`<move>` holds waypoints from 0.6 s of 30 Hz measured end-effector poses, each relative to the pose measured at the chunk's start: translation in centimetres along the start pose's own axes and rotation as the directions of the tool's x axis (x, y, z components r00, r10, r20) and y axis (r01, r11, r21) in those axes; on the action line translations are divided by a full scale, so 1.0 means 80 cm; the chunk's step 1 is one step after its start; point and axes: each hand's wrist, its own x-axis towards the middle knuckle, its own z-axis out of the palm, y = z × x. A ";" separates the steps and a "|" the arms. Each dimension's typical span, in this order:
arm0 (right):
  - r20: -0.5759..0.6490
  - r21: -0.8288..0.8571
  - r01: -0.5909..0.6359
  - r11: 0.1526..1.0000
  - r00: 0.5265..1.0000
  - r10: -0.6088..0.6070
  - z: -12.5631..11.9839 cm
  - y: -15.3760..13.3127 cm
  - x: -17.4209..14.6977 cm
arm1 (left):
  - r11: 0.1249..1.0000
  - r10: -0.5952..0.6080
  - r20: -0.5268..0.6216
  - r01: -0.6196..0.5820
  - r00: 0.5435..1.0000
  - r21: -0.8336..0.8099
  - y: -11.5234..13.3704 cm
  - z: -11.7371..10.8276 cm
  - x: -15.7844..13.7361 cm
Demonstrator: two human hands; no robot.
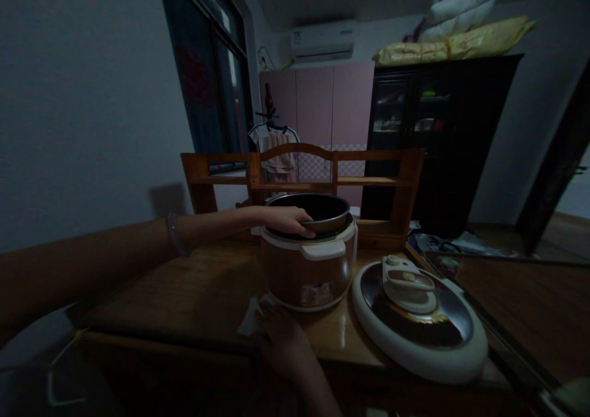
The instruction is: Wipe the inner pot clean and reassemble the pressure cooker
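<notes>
My left hand [288, 220] reaches in from the left and grips the near rim of a dark inner pot [329, 224]. The pot sits raised in the mouth of a rice cooker [306, 275] with a brown body and a white rim and handle. At the cooker's lower left, my right hand [279, 337] presses a white tissue [250, 318] against the tabletop. Its fingers are dim, and they seem closed on the tissue. To the right of the cooker, its round white lid [417, 318] lies on the table with its handle up.
The wooden table [207, 281] has a low shelf rack [378, 180] along its back. A whitish plastic bag [41, 349] is at the lower left. A dark cabinet [433, 158] and pink wardrobe [316, 103] stand behind, and a wall is on the left.
</notes>
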 end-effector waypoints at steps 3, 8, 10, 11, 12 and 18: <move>-0.005 0.011 0.005 1.000 1.000 -0.005 -0.003 -0.002 0.001 | 1.000 0.013 0.011 -0.013 1.000 -0.025 -0.002 0.002 0.001; -0.008 0.002 0.008 1.000 1.000 -0.008 -0.004 -0.003 0.002 | 0.995 0.039 0.050 -0.034 0.998 -0.091 -0.008 0.007 0.004; -0.006 -0.008 0.004 1.000 1.000 -0.004 -0.004 -0.003 0.002 | 0.990 0.039 0.069 -0.030 0.997 -0.135 -0.010 0.008 0.004; -0.008 -0.010 0.004 1.000 1.000 -0.004 -0.004 -0.003 0.002 | 0.987 0.041 0.079 -0.028 0.996 -0.159 -0.010 0.008 0.004; -0.010 -0.010 0.008 1.000 1.000 -0.008 -0.004 -0.003 0.002 | 0.982 0.044 0.087 -0.027 0.995 -0.185 -0.010 0.009 0.004; 0.001 0.000 0.009 1.000 1.000 -0.009 -0.007 -0.006 0.002 | 0.964 0.040 0.112 -0.009 0.993 -0.264 -0.011 0.010 0.003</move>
